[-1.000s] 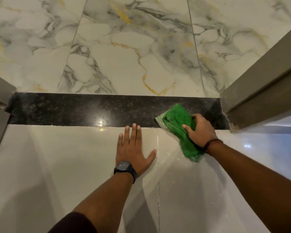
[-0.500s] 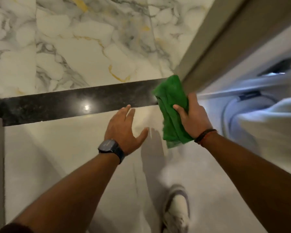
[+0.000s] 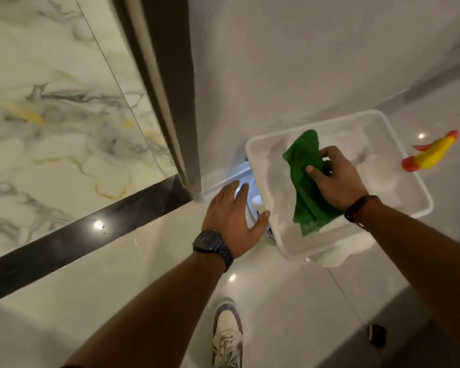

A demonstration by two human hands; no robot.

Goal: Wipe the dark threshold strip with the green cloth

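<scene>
Over the white rectangular plastic tub (image 3: 258, 166), your right hand (image 3: 337, 179) is pinching the crumpled green cloth (image 3: 303, 181), left hand (image 3: 231, 216) spread empty; wet it evenly before wiping the dark polished threshold strip (image 3: 72, 240), lying well left.

Two hands: left hand (image 3: 233, 220) at centre, right hand (image 3: 337, 179) centre right. One green cloth (image 3: 307, 187), one white tub (image 3: 393, 120), one dark threshold strip (image 3: 72, 240), one wristwatch (image 3: 210, 243), one shoe (image 3: 227, 338), one red-and-yellow bottle (image 3: 430, 155).
</scene>
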